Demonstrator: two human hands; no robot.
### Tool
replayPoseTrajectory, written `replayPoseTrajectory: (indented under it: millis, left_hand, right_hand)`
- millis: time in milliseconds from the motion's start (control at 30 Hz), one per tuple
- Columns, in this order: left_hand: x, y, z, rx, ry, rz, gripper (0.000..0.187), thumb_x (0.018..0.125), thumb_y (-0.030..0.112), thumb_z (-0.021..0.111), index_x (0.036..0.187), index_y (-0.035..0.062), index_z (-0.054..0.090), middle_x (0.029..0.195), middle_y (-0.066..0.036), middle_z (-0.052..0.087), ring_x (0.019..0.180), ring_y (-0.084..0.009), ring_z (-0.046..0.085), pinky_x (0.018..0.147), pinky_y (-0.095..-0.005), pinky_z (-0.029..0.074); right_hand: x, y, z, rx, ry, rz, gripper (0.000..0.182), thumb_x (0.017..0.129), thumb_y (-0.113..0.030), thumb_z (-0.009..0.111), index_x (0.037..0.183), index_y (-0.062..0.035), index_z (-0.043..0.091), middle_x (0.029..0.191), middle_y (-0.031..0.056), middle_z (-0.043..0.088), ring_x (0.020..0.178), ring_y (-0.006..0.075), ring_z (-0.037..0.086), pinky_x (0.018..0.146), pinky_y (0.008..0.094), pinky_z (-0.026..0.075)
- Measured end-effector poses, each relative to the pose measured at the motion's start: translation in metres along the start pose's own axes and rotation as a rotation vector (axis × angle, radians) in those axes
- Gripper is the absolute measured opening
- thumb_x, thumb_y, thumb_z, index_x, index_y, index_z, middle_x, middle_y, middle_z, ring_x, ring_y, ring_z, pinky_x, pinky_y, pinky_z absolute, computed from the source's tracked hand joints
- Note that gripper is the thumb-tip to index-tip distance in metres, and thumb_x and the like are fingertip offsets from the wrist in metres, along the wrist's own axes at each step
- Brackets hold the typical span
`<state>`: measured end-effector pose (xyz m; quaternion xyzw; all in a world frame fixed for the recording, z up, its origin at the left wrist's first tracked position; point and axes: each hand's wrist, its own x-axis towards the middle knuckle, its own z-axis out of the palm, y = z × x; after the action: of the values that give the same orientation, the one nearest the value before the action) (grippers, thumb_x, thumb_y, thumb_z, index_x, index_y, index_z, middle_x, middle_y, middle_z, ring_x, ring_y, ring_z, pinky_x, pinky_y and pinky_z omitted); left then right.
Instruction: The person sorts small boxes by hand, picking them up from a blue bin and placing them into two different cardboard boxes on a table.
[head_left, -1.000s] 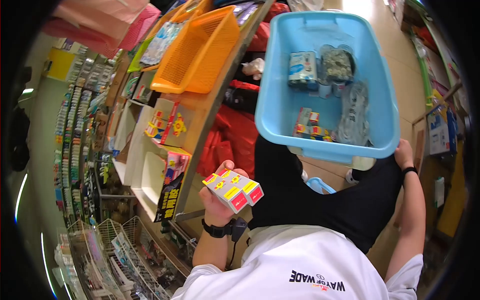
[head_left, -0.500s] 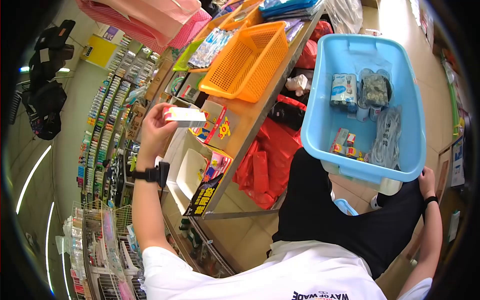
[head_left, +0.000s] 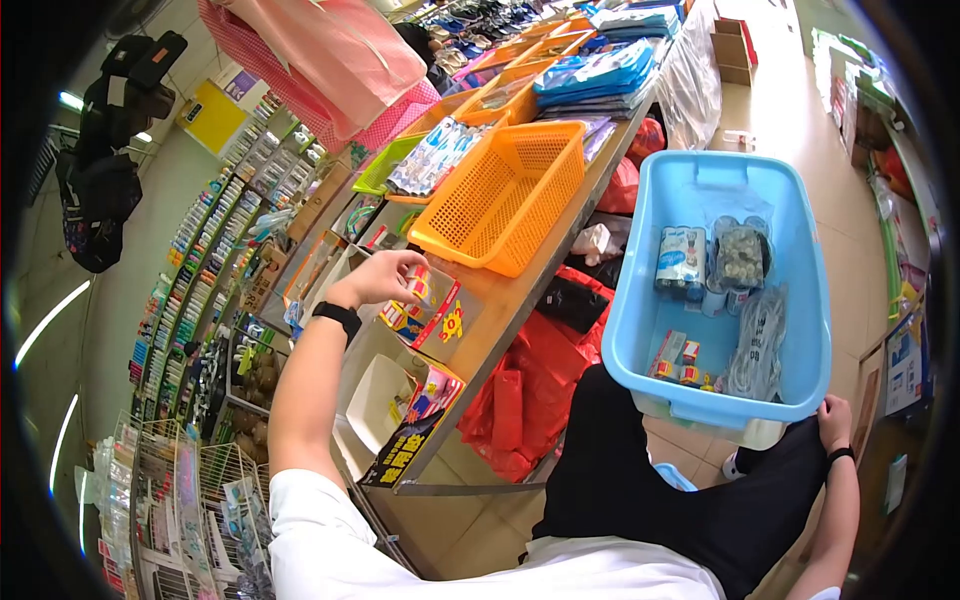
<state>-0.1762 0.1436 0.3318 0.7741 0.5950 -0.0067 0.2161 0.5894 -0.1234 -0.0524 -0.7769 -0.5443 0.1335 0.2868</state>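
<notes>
Small boxes (head_left: pixel 425 290) grasped by left hand (head_left: pixel 385 278), blue tub (head_left: pixel 790 330) of packets gripped by right hand (head_left: pixel 832 420)

We stand in a shop with a pale tiled floor (head_left: pixel 790 60) running away toward the far end. A long wooden display table (head_left: pixel 520 295) crosses the middle, bearing an orange mesh basket (head_left: pixel 505 195) and stacked packets. Under it lie red bags (head_left: pixel 525 350). On the left, tall shelves (head_left: pixel 190 260) carry rows of small coloured goods, perhaps pens, too small to tell. Wire racks (head_left: pixel 170 490) stand below them. Curved strip lights (head_left: pixel 45 325) glow at the left edge.
</notes>
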Motion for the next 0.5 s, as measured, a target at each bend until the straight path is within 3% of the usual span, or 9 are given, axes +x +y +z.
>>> replayPoseTrajectory:
  millis: [67, 233, 500]
  left_hand:
    - [0.009, -0.013, 0.006, 0.064, -0.039, 0.027, 0.062, 0.062, 0.010, 0.091, 0.119, 0.0114, 0.068, 0.094, -0.004, 0.065, 0.086, -0.0137, 0.061, 0.077, -0.0301, 0.056]
    - [0.016, -0.022, 0.019, 0.188, -0.003, 0.144, 0.063, 0.064, 0.006, 0.085, 0.123, 0.0031, 0.065, 0.100, -0.008, 0.063, 0.086, -0.0167, 0.063, 0.078, -0.0318, 0.056]
    - [0.014, -0.024, 0.037, 0.329, 0.010, 0.228, 0.057, 0.063, 0.010, 0.083, 0.119, 0.0094, 0.069, 0.097, -0.011, 0.067, 0.085, -0.0261, 0.067, 0.077, -0.0374, 0.056]
  right_hand:
    - [0.001, -0.004, -0.001, -0.075, -0.017, 0.059, 0.023, 0.087, -0.016, 0.057, 0.079, 0.0017, 0.071, 0.078, 0.0226, 0.068, 0.075, 0.0393, 0.067, 0.070, 0.0445, 0.052]
    - [0.005, -0.008, 0.000, -0.084, -0.012, 0.043, 0.024, 0.087, -0.016, 0.058, 0.078, 0.0059, 0.065, 0.079, 0.0280, 0.063, 0.074, 0.0457, 0.062, 0.067, 0.0492, 0.048]
    - [0.010, -0.005, 0.006, -0.083, -0.013, 0.036, 0.023, 0.086, -0.015, 0.059, 0.079, 0.0062, 0.065, 0.080, 0.0288, 0.063, 0.076, 0.0466, 0.063, 0.067, 0.0491, 0.049]
